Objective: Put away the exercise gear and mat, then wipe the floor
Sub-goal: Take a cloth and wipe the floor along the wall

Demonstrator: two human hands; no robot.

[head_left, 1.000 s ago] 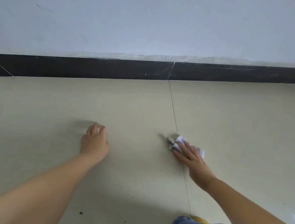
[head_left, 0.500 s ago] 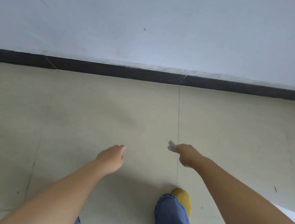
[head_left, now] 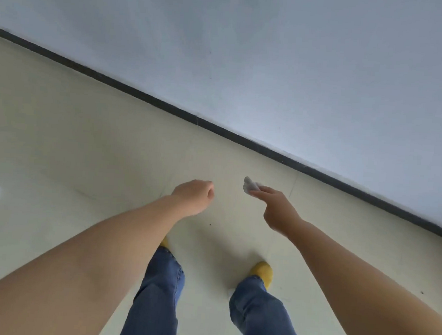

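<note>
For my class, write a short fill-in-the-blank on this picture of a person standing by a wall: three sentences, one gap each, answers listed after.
1. The crumpled white wipe is held in the person's ____ hand.
2. The slippers on the person's feet are ____ in colour.
3. The left hand holds ____.

Missing words: right; yellow; nothing

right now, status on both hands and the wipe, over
Left hand loosely curled, holding nothing. Right hand pinches crumpled white wipe, held above the floor. Person standing; nothing in the way.
</note>
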